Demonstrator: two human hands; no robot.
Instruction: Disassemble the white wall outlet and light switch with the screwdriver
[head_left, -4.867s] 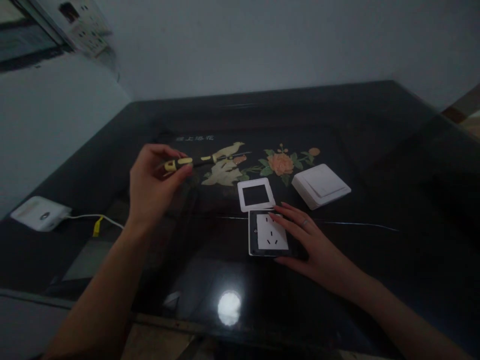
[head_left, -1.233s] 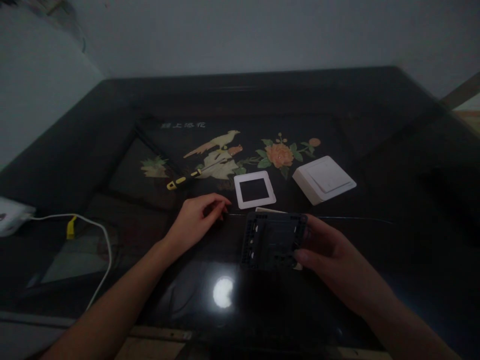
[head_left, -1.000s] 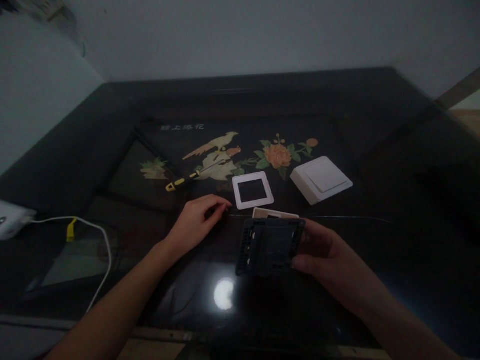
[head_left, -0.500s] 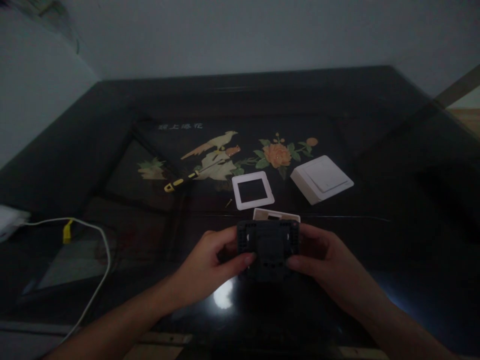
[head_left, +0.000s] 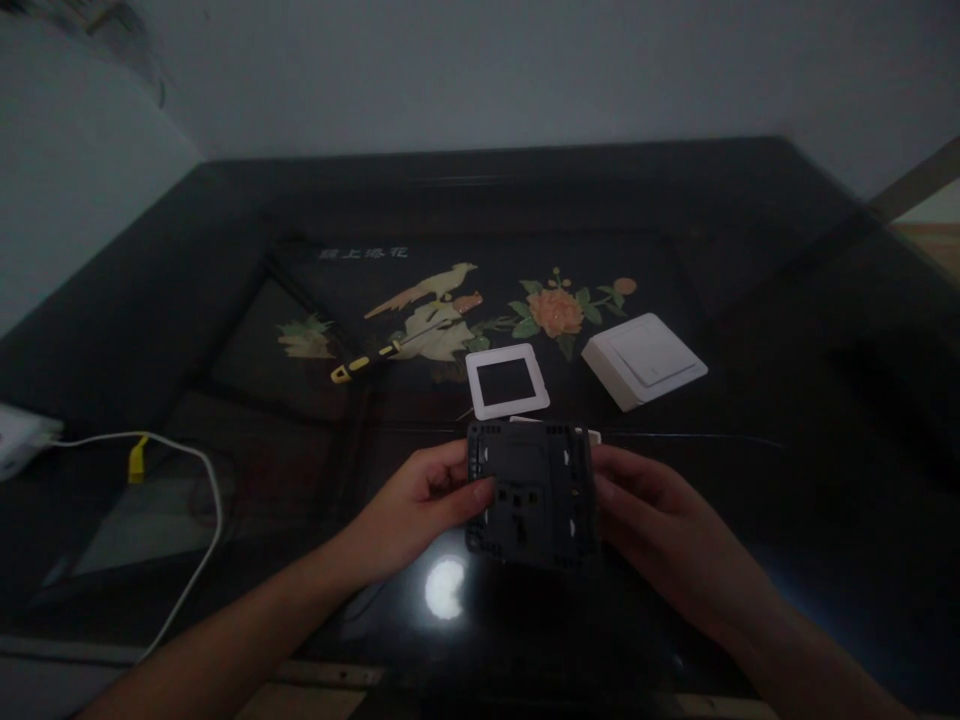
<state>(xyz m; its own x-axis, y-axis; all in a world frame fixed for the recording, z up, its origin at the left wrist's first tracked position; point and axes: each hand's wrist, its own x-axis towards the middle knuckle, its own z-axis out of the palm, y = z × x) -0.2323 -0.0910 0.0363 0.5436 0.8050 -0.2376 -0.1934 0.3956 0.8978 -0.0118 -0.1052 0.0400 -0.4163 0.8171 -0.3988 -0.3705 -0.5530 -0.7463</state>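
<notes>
Between my two hands is a black, square wall switch module [head_left: 529, 490], its slotted, moulded back turned toward me. My left hand [head_left: 431, 495] grips its left side, thumb on the back face and fingers behind. At the right edge, my right hand [head_left: 649, 500] is closed on it with the thumb at the side; those fingertips are partly hidden. A white piece [head_left: 596, 437] shows just behind the module, mostly covered by it. Beyond lies a white square frame [head_left: 476, 385] with an open middle.
A boxed white switch [head_left: 651, 352] stands to the right on the dark glossy table [head_left: 787, 400]. A yellow-and-black screwdriver [head_left: 367, 361] lies left of the frame. At far left, a white cable [head_left: 214, 480] with a yellow tag [head_left: 136, 460] runs from a white block [head_left: 22, 442].
The module has been tilted and turned, so more of its back faces me and its right side edge shows. My right thumb has slid from the back face to that edge.
</notes>
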